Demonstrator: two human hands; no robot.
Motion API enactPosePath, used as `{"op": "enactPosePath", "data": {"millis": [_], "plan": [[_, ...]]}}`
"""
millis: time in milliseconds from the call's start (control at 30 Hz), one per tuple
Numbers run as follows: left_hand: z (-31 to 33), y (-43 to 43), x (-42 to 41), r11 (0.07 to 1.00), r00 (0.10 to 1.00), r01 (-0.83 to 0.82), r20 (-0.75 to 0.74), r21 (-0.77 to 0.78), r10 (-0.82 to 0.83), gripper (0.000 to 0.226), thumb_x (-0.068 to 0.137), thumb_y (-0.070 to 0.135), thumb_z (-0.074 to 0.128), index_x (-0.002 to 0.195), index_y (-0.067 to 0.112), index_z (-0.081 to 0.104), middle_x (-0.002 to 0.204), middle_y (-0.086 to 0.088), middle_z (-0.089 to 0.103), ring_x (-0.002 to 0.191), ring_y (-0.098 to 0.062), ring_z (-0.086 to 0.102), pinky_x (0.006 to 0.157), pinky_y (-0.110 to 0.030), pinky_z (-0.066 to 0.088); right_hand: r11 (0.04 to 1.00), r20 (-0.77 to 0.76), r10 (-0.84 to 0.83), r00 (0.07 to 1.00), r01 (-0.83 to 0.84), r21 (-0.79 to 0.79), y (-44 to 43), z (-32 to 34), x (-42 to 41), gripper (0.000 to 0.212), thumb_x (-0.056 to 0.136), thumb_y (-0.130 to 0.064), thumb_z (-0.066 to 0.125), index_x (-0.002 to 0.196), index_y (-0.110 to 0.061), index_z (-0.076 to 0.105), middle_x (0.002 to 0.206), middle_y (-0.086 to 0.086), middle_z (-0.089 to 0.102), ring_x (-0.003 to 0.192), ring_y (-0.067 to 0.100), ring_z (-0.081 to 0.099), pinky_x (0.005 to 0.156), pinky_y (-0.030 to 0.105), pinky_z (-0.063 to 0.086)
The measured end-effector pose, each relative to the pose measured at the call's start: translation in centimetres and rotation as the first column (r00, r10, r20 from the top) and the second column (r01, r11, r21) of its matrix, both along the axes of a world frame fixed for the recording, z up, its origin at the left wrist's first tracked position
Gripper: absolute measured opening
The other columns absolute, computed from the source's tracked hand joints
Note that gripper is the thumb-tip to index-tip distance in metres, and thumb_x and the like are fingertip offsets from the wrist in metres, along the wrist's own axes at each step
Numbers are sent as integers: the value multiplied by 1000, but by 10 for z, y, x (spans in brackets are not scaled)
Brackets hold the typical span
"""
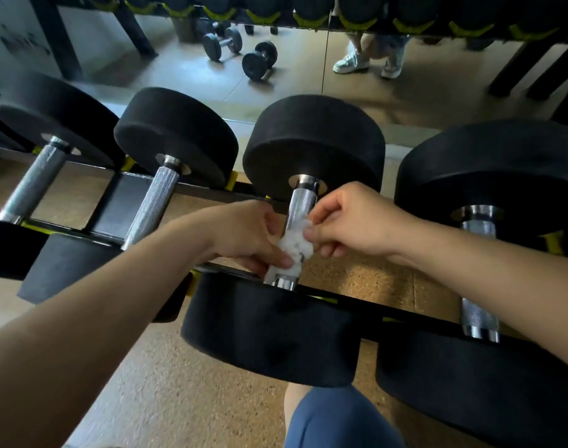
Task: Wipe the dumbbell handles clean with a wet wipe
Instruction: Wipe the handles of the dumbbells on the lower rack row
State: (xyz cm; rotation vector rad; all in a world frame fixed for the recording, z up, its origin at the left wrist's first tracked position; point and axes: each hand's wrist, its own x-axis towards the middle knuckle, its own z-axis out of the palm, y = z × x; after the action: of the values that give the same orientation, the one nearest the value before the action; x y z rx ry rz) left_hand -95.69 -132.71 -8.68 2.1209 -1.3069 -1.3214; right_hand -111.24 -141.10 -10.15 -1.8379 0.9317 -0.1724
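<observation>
Several black dumbbells with knurled chrome handles lie across a low rack (111,202). A white wet wipe (294,250) is wrapped round the lower part of the middle dumbbell's handle (301,203). My left hand (247,236) comes in from the left and pinches the wipe against the handle near its lower end. My right hand (347,218) comes from the right and pinches the wipe's upper edge with thumb and fingers. Bare handles show on the neighbours: one to the left (153,202), one further left (34,182), one to the right (478,305).
A mirror behind the rack reflects two small dumbbells (240,53) on the floor and a person's white shoes (366,63). The floor under the rack is speckled brown rubber. My knee in blue fabric (337,418) is at the bottom edge.
</observation>
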Motion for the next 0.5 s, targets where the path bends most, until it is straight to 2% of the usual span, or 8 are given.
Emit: {"op": "enactPosePath", "data": {"millis": [100,200,233,267,333,367,433,500], "plan": [[-9,-8,6,962,931,-252,-297,-106,212,43,70,-12,74,95,11,48,84,-7,62,63,-10,67,56,-20,53,998,-31,-46,998,47,30,-3,-5,2,7,89,-15,68,85,-10,67,71,7,72,56,11,67,48,20,50],[-17,-21,2,859,840,-443,-452,-255,299,40,72,-17,70,84,12,45,77,-5,55,69,-13,61,60,-22,54,992,-24,-124,992,123,-42,-9,-5,1,12,93,-19,62,85,-11,67,70,5,71,53,7,65,46,17,48],[-19,-23,-1,843,851,-449,-430,-295,302,39,72,-14,72,80,13,44,74,-4,53,70,-14,59,61,-22,54,989,-23,-139,990,137,-60,-10,-5,1,14,94,-21,61,86,-12,68,70,5,71,53,7,65,46,17,48],[-21,-23,-2,849,890,-412,-344,-331,298,37,72,-7,76,76,13,45,71,-3,52,69,-15,57,62,-24,53,988,-34,-137,990,135,-72,-11,-5,0,16,94,-23,61,86,-12,68,70,4,72,54,7,65,47,17,48],[-18,-20,-2,920,974,-220,-22,-325,225,30,72,17,83,70,13,54,67,0,57,66,-14,55,63,-28,49,994,-95,-85,992,78,-82,-13,-4,-3,19,94,-26,61,86,-11,69,70,3,72,57,8,66,49,18,47],[-15,-18,-2,955,981,-132,104,-267,164,29,71,28,84,68,13,59,65,1,60,63,-12,58,61,-27,49,996,-131,-49,990,39,-77,-14,-1,-4,19,92,-27,63,85,-11,69,70,2,72,58,8,66,49,17,47],[-9,-14,-3,984,978,-59,188,-168,91,30,70,38,83,67,13,67,65,1,68,64,-12,67,58,-23,54,998,-196,24,980,-36,-58,-19,9,-10,17,91,-28,65,86,-12,70,72,2,73,59,7,66,49,16,46],[-5,-16,-5,975,966,-74,229,-211,123,29,67,39,84,68,13,71,70,-2,71,72,-16,70,66,-30,59,996,-235,69,970,-82,-47,-24,21,-15,17,90,-29,65,88,-13,71,76,1,74,62,6,66,52,16,46]]}}
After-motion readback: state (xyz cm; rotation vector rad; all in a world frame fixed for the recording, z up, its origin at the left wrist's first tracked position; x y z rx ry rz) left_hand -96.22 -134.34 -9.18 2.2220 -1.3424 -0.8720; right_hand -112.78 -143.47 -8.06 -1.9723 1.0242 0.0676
